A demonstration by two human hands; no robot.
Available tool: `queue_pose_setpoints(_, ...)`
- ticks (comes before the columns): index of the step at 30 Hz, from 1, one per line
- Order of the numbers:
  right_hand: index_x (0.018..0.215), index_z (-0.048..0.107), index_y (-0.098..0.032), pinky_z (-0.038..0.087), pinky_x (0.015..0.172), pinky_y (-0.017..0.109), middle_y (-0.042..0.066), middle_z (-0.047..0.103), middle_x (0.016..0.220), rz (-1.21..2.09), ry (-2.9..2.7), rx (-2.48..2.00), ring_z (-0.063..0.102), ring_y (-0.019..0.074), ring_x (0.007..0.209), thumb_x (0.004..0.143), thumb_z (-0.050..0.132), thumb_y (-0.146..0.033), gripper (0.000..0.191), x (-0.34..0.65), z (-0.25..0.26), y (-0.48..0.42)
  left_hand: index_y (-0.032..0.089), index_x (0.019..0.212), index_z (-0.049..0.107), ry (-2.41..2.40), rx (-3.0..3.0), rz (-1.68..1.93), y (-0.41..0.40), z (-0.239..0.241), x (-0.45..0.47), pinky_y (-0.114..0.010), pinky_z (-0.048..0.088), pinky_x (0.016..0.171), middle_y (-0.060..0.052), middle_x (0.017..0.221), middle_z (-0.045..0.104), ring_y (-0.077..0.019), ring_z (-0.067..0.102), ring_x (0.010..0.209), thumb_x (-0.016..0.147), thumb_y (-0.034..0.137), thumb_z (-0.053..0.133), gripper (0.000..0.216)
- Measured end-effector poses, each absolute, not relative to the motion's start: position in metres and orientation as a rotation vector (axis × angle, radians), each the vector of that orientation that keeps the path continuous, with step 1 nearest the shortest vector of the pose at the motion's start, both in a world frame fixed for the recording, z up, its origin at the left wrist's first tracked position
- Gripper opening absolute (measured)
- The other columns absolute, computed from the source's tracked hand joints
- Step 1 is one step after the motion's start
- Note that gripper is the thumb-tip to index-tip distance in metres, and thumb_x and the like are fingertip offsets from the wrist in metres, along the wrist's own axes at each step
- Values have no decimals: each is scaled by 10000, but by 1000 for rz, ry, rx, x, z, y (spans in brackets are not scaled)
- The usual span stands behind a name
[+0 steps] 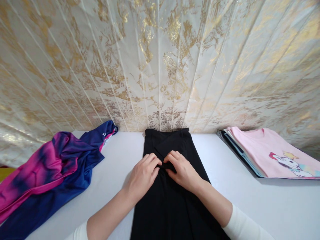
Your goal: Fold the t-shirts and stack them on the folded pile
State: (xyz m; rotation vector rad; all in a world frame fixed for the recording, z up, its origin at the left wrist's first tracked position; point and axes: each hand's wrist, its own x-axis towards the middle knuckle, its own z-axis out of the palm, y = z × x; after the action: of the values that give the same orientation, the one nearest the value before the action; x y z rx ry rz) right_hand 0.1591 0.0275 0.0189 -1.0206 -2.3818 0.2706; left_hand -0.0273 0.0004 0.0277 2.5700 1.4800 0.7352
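A black garment (170,206) with a waistband at its far end, trousers or a skirt, lies lengthwise in front of me. Its near end runs out of the bottom of the view. My left hand (145,171) pinches the cloth a little below the waistband, thumb and fingers closed. Close beside it, my right hand (182,170) grips the same cloth with bent fingers. Between the two hands the fabric is gathered into a small raised fold. The fingertips partly hide how much cloth each hand holds.
On the left, a pink and navy garment (62,163) lies loosely crumpled. A stack of folded clothes with a pink cartoon-print shirt (265,150) on top sits at the right. Behind the white table (120,150) hangs a white and gold curtain (160,66).
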Motion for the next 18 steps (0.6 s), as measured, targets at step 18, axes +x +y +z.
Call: queue_pose_setpoints(18, 925, 582, -222, 446, 690, 263, 10, 592, 803, 371, -2205, -1210, 568, 163, 763, 835, 539, -104, 155, 152, 15, 33, 230, 970, 624, 1543, 2458, 743, -21, 21, -21, -374, 469, 860, -20, 1040, 603, -211, 555, 949, 848, 76, 534, 216)
